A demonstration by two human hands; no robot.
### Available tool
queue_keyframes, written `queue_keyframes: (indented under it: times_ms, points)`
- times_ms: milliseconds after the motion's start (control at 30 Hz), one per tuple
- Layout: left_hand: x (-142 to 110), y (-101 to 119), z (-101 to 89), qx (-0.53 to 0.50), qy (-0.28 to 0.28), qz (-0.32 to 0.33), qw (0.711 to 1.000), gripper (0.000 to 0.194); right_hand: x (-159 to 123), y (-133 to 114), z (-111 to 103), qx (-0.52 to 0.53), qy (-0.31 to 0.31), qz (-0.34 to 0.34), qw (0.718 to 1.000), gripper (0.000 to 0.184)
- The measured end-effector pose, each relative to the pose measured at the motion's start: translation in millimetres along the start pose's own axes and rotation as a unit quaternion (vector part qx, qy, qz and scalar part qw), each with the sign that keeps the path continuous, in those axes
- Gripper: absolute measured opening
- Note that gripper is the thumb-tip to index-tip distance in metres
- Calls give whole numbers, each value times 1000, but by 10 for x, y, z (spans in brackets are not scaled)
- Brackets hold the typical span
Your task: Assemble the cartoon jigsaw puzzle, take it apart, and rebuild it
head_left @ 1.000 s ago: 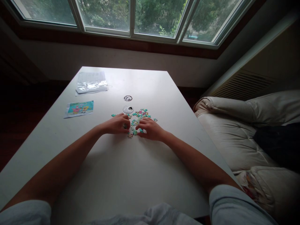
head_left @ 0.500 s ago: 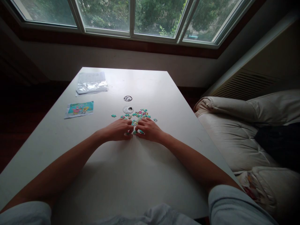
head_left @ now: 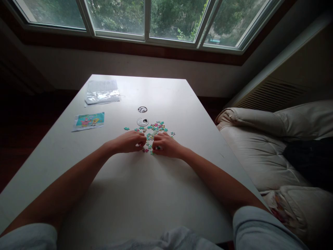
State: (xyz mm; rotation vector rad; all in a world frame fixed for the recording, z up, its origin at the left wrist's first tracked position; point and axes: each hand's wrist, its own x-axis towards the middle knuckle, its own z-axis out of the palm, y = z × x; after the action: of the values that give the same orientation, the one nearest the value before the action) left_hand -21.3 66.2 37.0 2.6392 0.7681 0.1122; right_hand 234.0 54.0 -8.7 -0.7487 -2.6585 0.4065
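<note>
1. Head view: the white tabletop (head_left: 156, 201) spreads around both sets of fingers.
2. The window (head_left: 146, 19) is well beyond the fingers, and the pale sofa (head_left: 248, 146) is well to their right.
3. The left hand (head_left: 128, 141) has its fingers curled inward, tips low beside the pieces; whether they grip one, I cannot tell.
4. The right hand (head_left: 169, 145) faces it across a narrow gap, fingers bent too. A bit of green shows inside their curl, but I cannot tell if it is pinched or lying beneath.
5. Ahead and to the left of the left fingers lies a clear plastic bag (head_left: 102, 95) with paper.
6. Nearer, left of those fingers, a cartoon picture sheet (head_left: 90, 121) lies flat, face up.
7. Two round discs, the far one (head_left: 142, 109) and the near one (head_left: 143, 122), lie ahead of the left fingers.
8. Smallest are the puzzle pieces (head_left: 160, 126), mostly strewn ahead of and between the fingers. A few sit near the fingertips, and one green piece (head_left: 126, 128) lies off beyond the left fingers. Most look loose; no sizeable joined section shows, though small joins can't be ruled out.
</note>
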Motion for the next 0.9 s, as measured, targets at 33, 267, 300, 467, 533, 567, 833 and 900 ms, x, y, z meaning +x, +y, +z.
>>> queue_keyframes:
  times_ms: [33,267,300,467,533,567,833,900]
  points:
    - [-1,-5,0,-3,-2,0,1000,9,1,2,3,-2,4,-1,1000,11]
    - [-63,-100,-83,1,-7,-10,1000,8,-45,249,-20,13,89,48,995,17]
    - [-84,-138,-111,10,1,-18,1000,8,-58,304,-27,18,113,62,992,18]
    - [-206,-377,-206,81,43,-84,992,9,-107,505,-55,41,192,138,971,20]
    - [-247,-452,-207,101,43,-96,989,9,-111,534,-56,50,205,154,965,21]
    - [-263,-477,-205,105,40,-99,989,9,-111,540,-54,53,209,158,964,21]
    - [-278,-499,-196,78,28,-94,992,11,-111,548,-38,55,208,159,964,20]
    - [-275,-521,-182,73,27,-111,991,17,-113,552,-35,53,206,163,964,20]
